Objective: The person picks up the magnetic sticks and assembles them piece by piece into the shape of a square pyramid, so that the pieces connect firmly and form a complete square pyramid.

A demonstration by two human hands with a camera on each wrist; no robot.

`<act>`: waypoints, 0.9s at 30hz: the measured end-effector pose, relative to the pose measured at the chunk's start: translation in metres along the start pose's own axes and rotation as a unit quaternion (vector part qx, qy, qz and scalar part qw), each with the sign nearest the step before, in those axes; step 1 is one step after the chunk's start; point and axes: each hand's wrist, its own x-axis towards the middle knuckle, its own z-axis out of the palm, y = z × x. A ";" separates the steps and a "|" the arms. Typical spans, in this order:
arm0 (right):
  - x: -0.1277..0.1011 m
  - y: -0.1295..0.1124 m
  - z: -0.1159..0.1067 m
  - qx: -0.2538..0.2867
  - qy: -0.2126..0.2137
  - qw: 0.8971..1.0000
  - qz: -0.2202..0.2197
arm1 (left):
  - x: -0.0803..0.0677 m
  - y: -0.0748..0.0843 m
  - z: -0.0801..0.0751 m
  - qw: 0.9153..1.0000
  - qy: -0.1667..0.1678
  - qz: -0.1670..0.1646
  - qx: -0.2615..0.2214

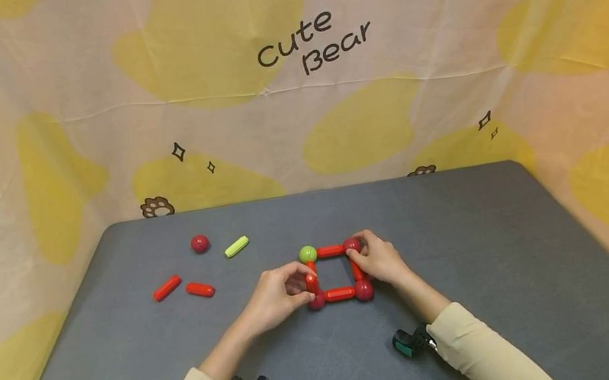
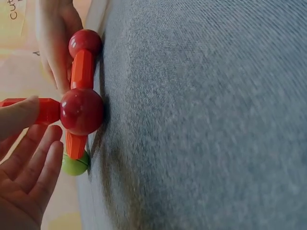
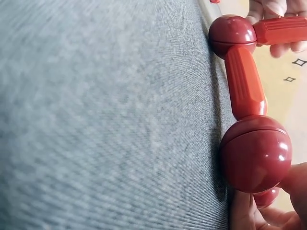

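A square of red rods and balls (image 1: pixel 335 273) lies flat near the middle of the grey tabletop (image 1: pixel 482 294), with a green ball (image 1: pixel 308 254) at its far left corner and dark red balls at the other three.

The left hand (image 1: pixel 275 300) sits at the near left corner, where its fingers (image 2: pixel 29 158) pinch an upright red rod (image 1: pixel 311 280) that stands on the near left ball (image 2: pixel 81 111). The right hand (image 1: pixel 378 262) is at the far right corner, its fingers curled round the far right ball (image 1: pixel 353 244) and resting along the right-hand rod.

The pieces look like hard, smooth, light plastic, and they probably hold together by magnets at the rod ends. If so, the frame should be stiff along each rod but loose at the balls, so it would likely hinge or come apart if lifted by one side. The glossy balls look slippery; the rods, with their faceted middles, look like the better place to take hold, gripped mid-length between thumb and fingertip.

Well apart on the left lie two loose red rods (image 1: pixel 183 288), a yellow-green rod (image 1: pixel 236 247) and a spare red ball (image 1: pixel 200 243).
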 end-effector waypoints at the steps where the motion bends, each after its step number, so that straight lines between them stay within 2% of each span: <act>1: -0.001 0.000 0.000 0.003 -0.001 1.000 0.003 | 0.000 -0.001 -0.001 1.000 -0.004 0.000 -0.002; 6: -0.007 0.001 -0.005 0.017 -0.001 1.000 0.009 | -0.001 -0.008 -0.006 1.000 -0.007 -0.005 -0.001; 11: -0.018 0.003 -0.012 0.012 -0.005 1.000 -0.003 | 0.005 -0.014 -0.013 1.000 0.018 -0.012 -0.003; 19: -0.036 0.005 -0.015 -0.023 -0.012 0.998 -0.055 | 0.024 -0.020 -0.016 0.997 0.073 -0.018 0.021; 27: -0.049 0.005 -0.013 -0.029 -0.024 0.997 -0.060 | 0.042 -0.022 -0.015 0.994 0.082 -0.057 0.037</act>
